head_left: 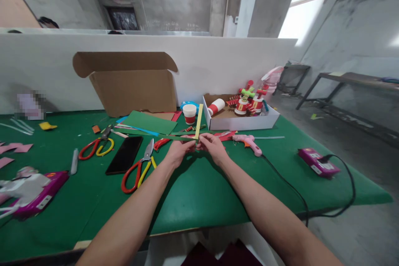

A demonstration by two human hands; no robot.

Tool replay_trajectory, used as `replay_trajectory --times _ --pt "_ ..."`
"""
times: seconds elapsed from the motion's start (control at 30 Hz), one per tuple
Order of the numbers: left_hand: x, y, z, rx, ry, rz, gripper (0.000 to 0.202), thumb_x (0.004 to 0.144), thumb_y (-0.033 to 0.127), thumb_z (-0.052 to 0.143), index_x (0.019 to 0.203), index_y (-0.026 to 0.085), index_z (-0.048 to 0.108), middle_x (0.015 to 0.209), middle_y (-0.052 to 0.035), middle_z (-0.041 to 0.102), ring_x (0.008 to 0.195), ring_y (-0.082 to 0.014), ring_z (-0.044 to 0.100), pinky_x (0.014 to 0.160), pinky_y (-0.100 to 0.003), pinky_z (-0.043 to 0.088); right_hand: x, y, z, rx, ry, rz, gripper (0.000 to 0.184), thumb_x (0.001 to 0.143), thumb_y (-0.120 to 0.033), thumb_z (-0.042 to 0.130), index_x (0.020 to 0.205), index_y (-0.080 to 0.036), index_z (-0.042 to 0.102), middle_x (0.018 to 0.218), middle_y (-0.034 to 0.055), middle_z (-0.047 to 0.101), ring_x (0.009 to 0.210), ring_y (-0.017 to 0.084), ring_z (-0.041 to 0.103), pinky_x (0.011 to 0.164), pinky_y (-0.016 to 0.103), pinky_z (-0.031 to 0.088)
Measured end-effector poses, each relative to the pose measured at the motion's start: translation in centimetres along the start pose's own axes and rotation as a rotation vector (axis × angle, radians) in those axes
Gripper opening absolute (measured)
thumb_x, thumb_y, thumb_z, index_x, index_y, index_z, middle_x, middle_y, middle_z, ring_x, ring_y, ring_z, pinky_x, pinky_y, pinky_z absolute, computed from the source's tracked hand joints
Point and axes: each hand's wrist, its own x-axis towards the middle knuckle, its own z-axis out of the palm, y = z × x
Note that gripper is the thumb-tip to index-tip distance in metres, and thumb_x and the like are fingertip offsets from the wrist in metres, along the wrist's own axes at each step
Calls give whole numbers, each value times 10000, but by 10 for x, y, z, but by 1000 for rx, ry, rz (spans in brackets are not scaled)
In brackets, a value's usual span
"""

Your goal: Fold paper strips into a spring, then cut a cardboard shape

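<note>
My left hand [178, 152] and right hand [212, 146] meet fingertip to fingertip over the green felt-covered table [193, 191]. Both pinch the foot of a long yellow paper strip [198, 120] where it crosses a thin dark green paper strip [170, 136] — the yellow one points away from me, toward a red-banded white paper cup [189, 113].

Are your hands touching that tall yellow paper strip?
Touching. The head view shows the left hand and right hand pinching the bottom end of the yellow strip between their fingertips.

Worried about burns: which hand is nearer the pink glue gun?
Right. The right hand sits just left of the pink glue gun; the left hand is farther left, beyond it. Both pinch paper strips.
</note>
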Motion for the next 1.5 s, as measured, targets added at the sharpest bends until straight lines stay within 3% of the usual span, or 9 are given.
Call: replay_trajectory --times 0.13,0.5,0.8,1.07,1.23,1.33,1.5 --pt "2 -1 -2 10 13 15 385 494 346 835 732 139 615 660 -15 645 569 -115 574 576 -255 454 -1 3 1 48 -19 57 362 551 -424 822 752 -170 660 666 -9 658 597 114 604 666 288 535" --pt "0 -2 -1 -18 -8 12 412 541 421 828 737 159 577 636 20 609 574 -103 571 558 -238 454 0 5 0 -27 41 -22 274 550 -357 813 698 -178 669 638 -18 658 573 124 596 644 292 533" --pt "0 -2 0 -37 32 42 435 503 414 843 722 171 556 617 39 608 548 -94 571 565 -229 459 -3 5 3 149 14 95 341 509 -360 855 730 -163 686 663 -17 659 572 89 589 647 259 527" --pt "-1 -2 2 -53 52 25 422 478 404 849 687 159 576 615 28 625 551 -93 570 595 -241 482 -2 5 3 120 43 94 319 524 -363 849 686 -161 663 613 -36 621 539 69 551 594 228 504" --pt "6 3 -5 -85 175 -23 311 530 320 792 677 143 582 598 16 603 532 -93 547 576 -248 472 6 -1 -9 144 138 79 286 511 -297 849 659 -183 633 593 -61 584 520 65 526 583 225 505" --pt "12 7 -16 -7 340 79 202 584 254 702 705 156 574 624 19 609 512 -89 523 560 -245 452 10 -9 -18 162 199 49 294 497 -289 847 660 -188 625 584 -76 562 520 59 511 591 220 504" --pt "12 17 -27 285 526 455 127 683 242 583 786 174 610 669 25 592 610 -110 544 620 -232 442 9 -15 -19 110 129 -19 323 505 -331 845 687 -186 620 605 -76 584 547 63 538 627 229 521"
